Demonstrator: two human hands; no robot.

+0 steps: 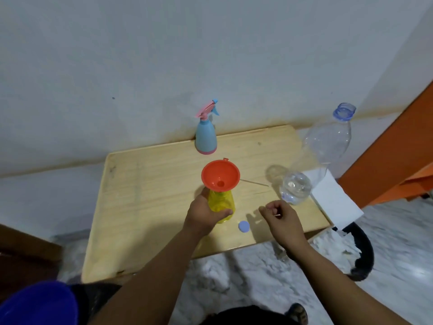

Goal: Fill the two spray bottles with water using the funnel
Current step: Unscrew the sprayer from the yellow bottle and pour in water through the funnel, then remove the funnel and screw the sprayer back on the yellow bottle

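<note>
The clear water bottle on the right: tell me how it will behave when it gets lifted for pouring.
The clear water bottle is tall and holds water only near its base, so it is probably light. Its thin clear walls would likely dent under a firm squeeze. The cap lies on the table, leaving the mouth open, so it would spill if tipped.

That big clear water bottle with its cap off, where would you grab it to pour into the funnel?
Take the clear water bottle around its wide middle, coming from its right side with the free right hand. It stands upright and uncapped, little water low down, so a mid-body grip probably tips it easily toward the orange funnel.
</note>
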